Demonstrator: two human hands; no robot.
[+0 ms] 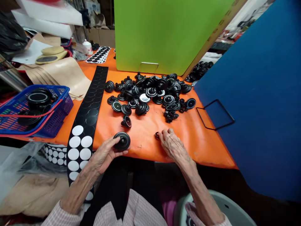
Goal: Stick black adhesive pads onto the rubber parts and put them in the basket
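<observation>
Near the front edge of the orange table, my left hand (107,153) grips a round black disc (122,141), thumb on top and fingers beneath. To the right, my right hand (169,141) is closed at the fingertips around a small black ring-like part (157,135) on the table surface. One black part with a round face (127,121) lies just beyond the disc. Farther back sits a heap of black round parts (150,91), some with shiny or pale faces.
A black strip with round stickers (90,116) runs down the left, beside a blue basket (64,91) of black parts. Green board (164,34) stands behind; a blue board (254,103) leans at right. Below right is a pale tub (225,204).
</observation>
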